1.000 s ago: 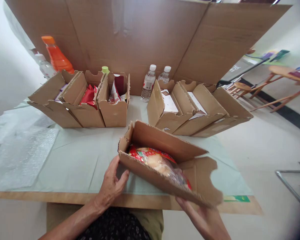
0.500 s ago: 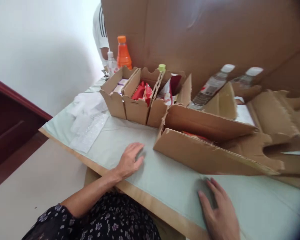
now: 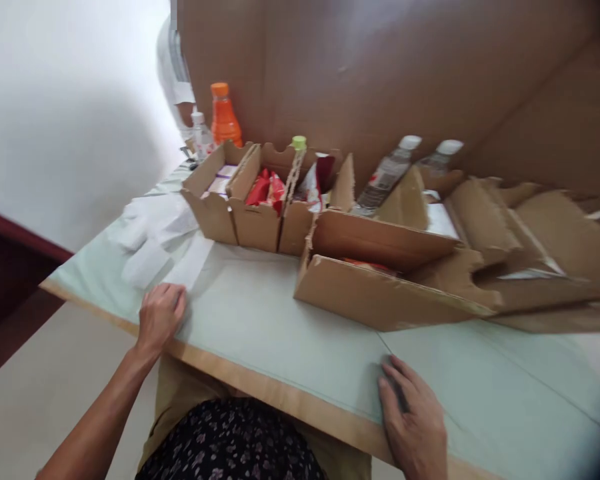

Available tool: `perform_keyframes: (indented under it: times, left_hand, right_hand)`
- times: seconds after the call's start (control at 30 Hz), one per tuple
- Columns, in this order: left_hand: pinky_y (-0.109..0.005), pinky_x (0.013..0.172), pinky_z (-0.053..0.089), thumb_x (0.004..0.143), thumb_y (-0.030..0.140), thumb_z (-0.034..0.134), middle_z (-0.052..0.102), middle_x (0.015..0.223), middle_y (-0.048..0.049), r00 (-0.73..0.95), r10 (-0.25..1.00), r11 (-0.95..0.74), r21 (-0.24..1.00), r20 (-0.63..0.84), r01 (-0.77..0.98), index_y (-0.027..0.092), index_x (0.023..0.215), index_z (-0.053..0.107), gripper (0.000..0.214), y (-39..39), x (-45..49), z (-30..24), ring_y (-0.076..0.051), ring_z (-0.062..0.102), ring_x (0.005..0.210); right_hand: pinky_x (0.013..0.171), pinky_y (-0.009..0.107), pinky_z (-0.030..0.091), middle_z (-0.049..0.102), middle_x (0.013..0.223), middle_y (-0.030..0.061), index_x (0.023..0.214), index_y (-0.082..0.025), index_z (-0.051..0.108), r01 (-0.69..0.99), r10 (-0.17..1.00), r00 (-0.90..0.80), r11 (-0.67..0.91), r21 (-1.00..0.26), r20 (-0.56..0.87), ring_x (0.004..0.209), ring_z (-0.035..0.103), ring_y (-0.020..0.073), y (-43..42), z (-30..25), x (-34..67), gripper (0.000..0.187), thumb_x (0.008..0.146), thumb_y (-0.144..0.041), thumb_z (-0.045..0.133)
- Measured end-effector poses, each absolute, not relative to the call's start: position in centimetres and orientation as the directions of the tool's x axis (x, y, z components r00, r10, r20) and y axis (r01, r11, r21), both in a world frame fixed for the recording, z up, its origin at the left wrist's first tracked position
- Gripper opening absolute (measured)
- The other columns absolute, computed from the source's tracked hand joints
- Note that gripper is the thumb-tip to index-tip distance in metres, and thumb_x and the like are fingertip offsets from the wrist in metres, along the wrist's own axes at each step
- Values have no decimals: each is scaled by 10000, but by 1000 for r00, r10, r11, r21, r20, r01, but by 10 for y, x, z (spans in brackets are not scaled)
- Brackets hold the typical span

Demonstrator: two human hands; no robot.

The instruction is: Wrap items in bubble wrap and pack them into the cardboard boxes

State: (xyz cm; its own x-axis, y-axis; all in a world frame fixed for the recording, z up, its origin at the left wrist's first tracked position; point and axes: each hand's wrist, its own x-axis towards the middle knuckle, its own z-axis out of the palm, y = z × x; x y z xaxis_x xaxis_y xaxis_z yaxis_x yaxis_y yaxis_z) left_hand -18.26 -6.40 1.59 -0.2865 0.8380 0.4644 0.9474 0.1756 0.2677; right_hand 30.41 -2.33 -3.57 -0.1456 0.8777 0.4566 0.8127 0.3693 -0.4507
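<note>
My left hand (image 3: 161,316) is at the near table edge, its fingers curled at the lower end of some thin white sheets (image 3: 153,235). What lies under those fingers, if anything, is hidden. Resting on the pale green tabletop (image 3: 260,293), my right hand (image 3: 414,415) is open, thumb and fingers apart, with nothing in it. Ahead of it stands a long cardboard bin (image 3: 380,297) with a red packet (image 3: 369,265) partly hidden inside. Behind the sheets, a cardboard bin (image 3: 213,217) holds small white-and-purple boxes (image 3: 223,179).
Red packets (image 3: 267,189) fill another bin. An orange bottle (image 3: 225,120), a small clear bottle (image 3: 201,137) and a tilted water bottle (image 3: 387,175) stand behind the row. More cardboard bins (image 3: 565,233) extend right. A large cardboard panel (image 3: 380,73) backs the table; a person's sleeve (image 3: 173,63) shows beyond.
My left hand has moved left to the white sheets, and its fingers have curled. The sheets lie differently. My right hand stays open near the table edge. The view has shifted right.
</note>
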Motion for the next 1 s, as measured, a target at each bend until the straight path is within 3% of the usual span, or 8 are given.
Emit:
perform_keyframes:
  times: [0.13,0.23,0.33,0.5,0.67,0.8,0.9,1.0]
  left_hand:
    - [-339,856,575,979,197,526,745,953,-27,32,847,-224,301,531,927,261,979,671,158,-87,-105,13,-210,705,910]
    - [-347,922,584,941,64,506,773,1041,-52,226,833,-435,343,505,833,237,981,690,256,-102,-57,8,-214,712,1047]
    - [-403,976,573,910,-14,462,779,1207,-82,337,804,-530,332,490,780,211,982,697,333,-102,-36,3,-239,684,1213]
    - [-426,979,572,897,-34,434,775,1263,-93,413,754,-603,290,511,743,196,1029,687,366,-79,-25,3,-249,689,1236]
    - [-475,975,586,926,60,524,759,1276,-122,382,780,-574,323,496,752,203,1066,683,255,-52,-11,11,-283,701,1212]
    - [-515,984,589,910,286,671,750,1270,-153,370,809,-552,371,458,747,211,1106,697,212,-41,-22,10,-333,696,1205]
    - [-456,990,584,918,193,646,773,1207,-118,326,806,-543,397,495,740,222,1104,698,195,-39,-28,8,-294,699,1198]
    - [-418,1048,546,916,78,599,751,1277,-106,290,814,-515,395,503,761,222,1140,697,284,-36,-19,7,-272,631,1315]
  right_hand:
    - [987,472,583,728,1325,117,1152,-229,743,724,915,-46,307,-618,400,1219,685,287,-44,-18,277,283,1020,-396,556]
    - [885,402,619,703,1377,123,1302,-237,689,632,975,-2,175,-755,224,1133,720,264,-49,-4,263,372,1015,-442,569]
    - [831,390,624,711,1359,155,1434,-210,595,537,997,-18,73,-840,75,1044,746,260,-47,3,257,530,1008,-523,549]
    - [858,378,628,736,1311,171,1512,-181,511,432,993,-110,90,-898,47,1094,754,276,-33,4,241,652,948,-486,628]
    - [940,359,613,766,1201,99,1265,-221,695,588,960,-50,250,-769,274,1104,743,237,-13,4,238,319,1000,-282,529]
    - [864,422,613,696,1318,133,1313,-243,671,820,887,-78,316,-477,454,1064,728,272,-9,-9,269,341,1004,-320,548]
    - [797,483,582,638,1415,170,1319,-254,662,920,866,-135,290,-264,481,1021,710,321,-17,-16,290,361,980,-366,601]
    - [856,521,556,610,1477,159,1361,-272,628,922,878,-166,300,-243,449,1171,666,369,-22,-11,283,390,973,-306,606]
